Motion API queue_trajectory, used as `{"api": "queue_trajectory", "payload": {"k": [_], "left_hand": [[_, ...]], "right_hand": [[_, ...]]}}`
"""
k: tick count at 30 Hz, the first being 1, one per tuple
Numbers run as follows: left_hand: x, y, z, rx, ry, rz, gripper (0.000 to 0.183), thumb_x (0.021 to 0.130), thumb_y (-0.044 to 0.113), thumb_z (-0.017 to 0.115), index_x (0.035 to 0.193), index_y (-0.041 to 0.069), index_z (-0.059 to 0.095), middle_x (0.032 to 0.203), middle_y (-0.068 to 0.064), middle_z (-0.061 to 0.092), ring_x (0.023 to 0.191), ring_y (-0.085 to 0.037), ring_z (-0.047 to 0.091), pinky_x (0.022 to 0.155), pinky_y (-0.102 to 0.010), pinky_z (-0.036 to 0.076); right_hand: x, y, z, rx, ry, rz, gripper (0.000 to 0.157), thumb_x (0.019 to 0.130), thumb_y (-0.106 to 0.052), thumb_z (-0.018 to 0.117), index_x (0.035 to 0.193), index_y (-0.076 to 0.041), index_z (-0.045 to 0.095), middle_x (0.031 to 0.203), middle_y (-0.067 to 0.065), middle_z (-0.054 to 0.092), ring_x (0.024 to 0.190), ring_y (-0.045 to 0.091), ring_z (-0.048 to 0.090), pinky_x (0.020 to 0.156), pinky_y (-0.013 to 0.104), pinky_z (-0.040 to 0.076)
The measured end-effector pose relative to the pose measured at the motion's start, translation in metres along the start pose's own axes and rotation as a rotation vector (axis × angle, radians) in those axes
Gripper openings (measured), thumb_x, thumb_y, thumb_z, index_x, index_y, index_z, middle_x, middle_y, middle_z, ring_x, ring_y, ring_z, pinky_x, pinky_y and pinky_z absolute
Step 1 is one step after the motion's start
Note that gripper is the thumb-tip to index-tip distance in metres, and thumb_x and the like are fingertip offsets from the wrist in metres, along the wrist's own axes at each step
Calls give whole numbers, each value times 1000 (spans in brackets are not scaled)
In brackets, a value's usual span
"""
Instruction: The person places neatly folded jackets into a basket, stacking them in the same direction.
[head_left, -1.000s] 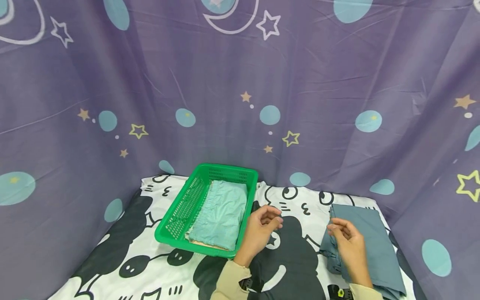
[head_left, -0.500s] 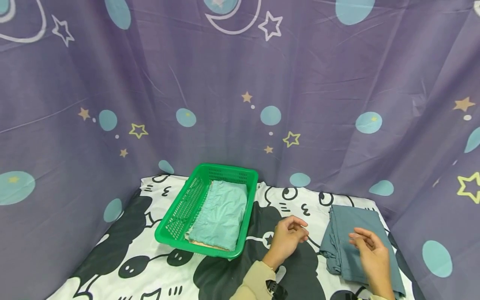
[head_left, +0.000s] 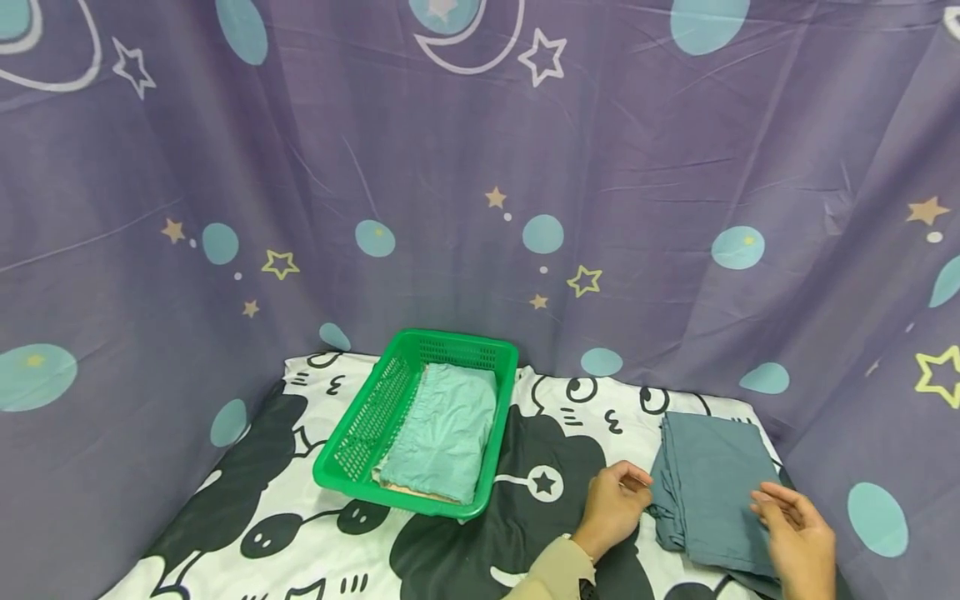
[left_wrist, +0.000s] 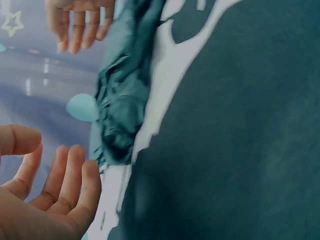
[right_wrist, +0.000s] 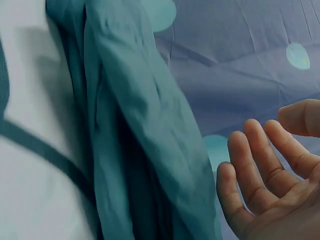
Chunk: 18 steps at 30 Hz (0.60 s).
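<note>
A folded blue-grey garment (head_left: 720, 483) lies on the right of the patterned cloth, its layered, bunched edge facing left. My left hand (head_left: 617, 504) is beside that left edge, fingers loosely bent and holding nothing. Over the garment's near right corner hovers my right hand (head_left: 801, 533), thumb and fingers apart with nothing between them. In the left wrist view the bunched end of the garment (left_wrist: 120, 110) lies beyond my left fingertips. The right wrist view has the garment's folded layers (right_wrist: 145, 125) left of my relaxed right fingers (right_wrist: 255, 175).
Left of my hands stands a green plastic basket (head_left: 352, 483) holding a folded light-teal garment (head_left: 442, 433) with a cream and orange edge beneath it. A black-and-white cartoon cloth (head_left: 442, 558) covers the surface. Purple curtains (head_left: 450, 167) with stars and moons hang behind and at the sides.
Both hands have moved right and toward the near side. My left hand went from beside the basket to the garment's left edge; my right crossed over the garment to its right side.
</note>
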<state>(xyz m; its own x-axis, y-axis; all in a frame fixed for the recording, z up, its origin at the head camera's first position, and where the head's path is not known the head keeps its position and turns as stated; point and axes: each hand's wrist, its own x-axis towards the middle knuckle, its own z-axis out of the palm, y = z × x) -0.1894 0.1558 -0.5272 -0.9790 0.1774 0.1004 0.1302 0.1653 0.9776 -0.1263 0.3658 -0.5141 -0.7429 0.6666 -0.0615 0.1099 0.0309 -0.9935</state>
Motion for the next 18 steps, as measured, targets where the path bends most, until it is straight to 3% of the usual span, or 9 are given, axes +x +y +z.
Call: {"api": "queue_trajectory", "payload": {"k": [4, 9, 15, 18], "left_hand": [[-1, -5, 8, 53, 4, -7, 20, 73, 1, 68, 84, 18, 71, 72, 8, 65, 55, 6, 54, 53, -13, 44], [-1, -11, 12, 145, 7, 6, 23, 72, 5, 72, 88, 22, 72, 86, 3, 68, 67, 1, 57, 62, -13, 43], [-1, -15, 15, 218, 18, 36, 26, 72, 10, 72, 94, 24, 73, 91, 3, 64, 75, -6, 57, 66, -13, 39], [-1, -15, 17, 230, 14, 44, 27, 72, 12, 72, 96, 23, 74, 91, 3, 63, 76, -5, 56, 67, -13, 39]], "right_hand": [[3, 4, -7, 18, 66, 6, 20, 91, -15, 65, 111, -10, 69, 73, -24, 65, 67, -7, 61, 61, 7, 45], [7, 6, -18, -186, 91, 11, 23, 91, -25, 65, 112, -14, 70, 69, -36, 57, 67, -15, 53, 59, 6, 39], [15, 8, -30, -419, 10, 42, 40, 92, -41, 60, 122, -14, 63, 70, -43, 45, 63, -23, 43, 57, 9, 39], [21, 10, -32, -573, -46, 53, 55, 92, -51, 55, 131, -13, 56, 93, -26, 60, 66, -23, 36, 60, 15, 40]]}}
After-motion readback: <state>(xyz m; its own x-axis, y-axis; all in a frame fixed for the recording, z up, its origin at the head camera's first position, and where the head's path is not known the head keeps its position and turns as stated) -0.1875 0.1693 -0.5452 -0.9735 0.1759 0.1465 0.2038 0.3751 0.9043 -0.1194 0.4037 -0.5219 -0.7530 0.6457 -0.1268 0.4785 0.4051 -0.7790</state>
